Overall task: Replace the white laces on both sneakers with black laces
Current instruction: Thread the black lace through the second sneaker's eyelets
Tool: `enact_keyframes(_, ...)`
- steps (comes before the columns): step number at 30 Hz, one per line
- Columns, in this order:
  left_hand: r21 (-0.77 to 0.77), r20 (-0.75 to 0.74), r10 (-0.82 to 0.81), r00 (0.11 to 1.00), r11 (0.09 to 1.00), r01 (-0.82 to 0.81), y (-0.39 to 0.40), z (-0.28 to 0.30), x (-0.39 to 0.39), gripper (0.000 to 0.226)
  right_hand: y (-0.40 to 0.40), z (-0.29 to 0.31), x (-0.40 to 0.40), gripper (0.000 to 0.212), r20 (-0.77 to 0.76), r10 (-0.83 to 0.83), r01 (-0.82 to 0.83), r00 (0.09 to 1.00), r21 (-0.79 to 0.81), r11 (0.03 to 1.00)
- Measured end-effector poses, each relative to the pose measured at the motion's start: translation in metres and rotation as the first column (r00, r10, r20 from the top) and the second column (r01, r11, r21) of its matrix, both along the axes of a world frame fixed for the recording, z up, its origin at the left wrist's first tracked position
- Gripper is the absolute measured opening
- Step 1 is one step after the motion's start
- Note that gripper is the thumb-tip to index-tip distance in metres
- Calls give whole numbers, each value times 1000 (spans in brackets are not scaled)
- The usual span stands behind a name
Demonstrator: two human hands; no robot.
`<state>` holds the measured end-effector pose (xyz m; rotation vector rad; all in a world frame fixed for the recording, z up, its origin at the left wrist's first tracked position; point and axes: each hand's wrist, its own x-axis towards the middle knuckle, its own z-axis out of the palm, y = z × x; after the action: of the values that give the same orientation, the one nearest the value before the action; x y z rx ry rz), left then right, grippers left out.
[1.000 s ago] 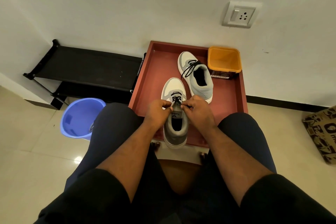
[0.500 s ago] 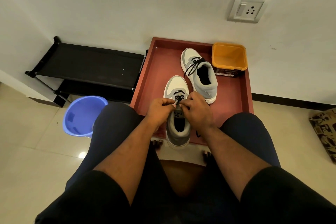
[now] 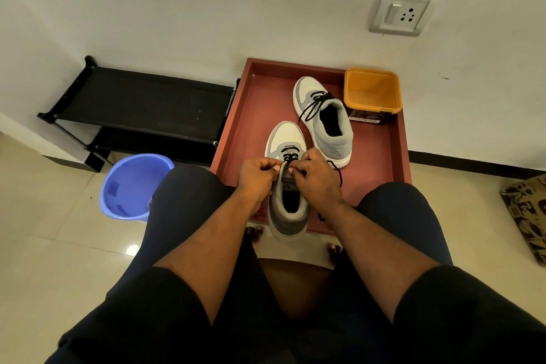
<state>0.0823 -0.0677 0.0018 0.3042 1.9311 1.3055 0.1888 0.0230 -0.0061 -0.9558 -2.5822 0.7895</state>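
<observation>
Sneakers, two of them, sit on the red bench (image 3: 257,115): near sneaker (image 3: 288,216) between both hands, far sneaker (image 3: 328,121) already carrying one black lace. Left hand (image 3: 257,177) and right hand (image 3: 317,176) each pinch the near black lace (image 3: 288,156). One orange tub (image 3: 372,94) sits beside.

Near sneaker (image 3: 286,174) is seen with grey suede-like matt heel cloth and a pale, perforated, smooth toe cap; far sneaker (image 3: 325,121) is finished alike, with a smooth white rubbery sole. Black laces (image 3: 313,103) are seen as matt woven cord. Red tray (image 3: 239,127) is matt and smooth, material not told. Orange tub (image 3: 373,91) and blue bucket (image 3: 134,186) are smooth plastic with slight sheen. Black rack (image 3: 141,106) is matt. Floor tiles (image 3: 59,245) are glossy, a light is reflected. Wall (image 3: 206,3) is matt painted.
</observation>
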Motion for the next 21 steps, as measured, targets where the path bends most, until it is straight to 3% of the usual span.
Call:
enact_keyframes(8, 63, -66, 3, 998, 998, 1, 0, 1, 1, 18, -3, 2, -5, 24, 104, 37, -47, 994, 95, 994)
enact_keyframes(15, 57, 21, 16, 1000, 998, -17, 1, 1, 2, 14, -6, -3, -7, 22, 34, -100, 100, 994, -19, 995)
enact_keyframes(21, 31, 74, 39, 996, 999, -41, 3, -3, 2, 12, -1, -3, -6, 22, 31, -17, 20, 999, -81, 997)
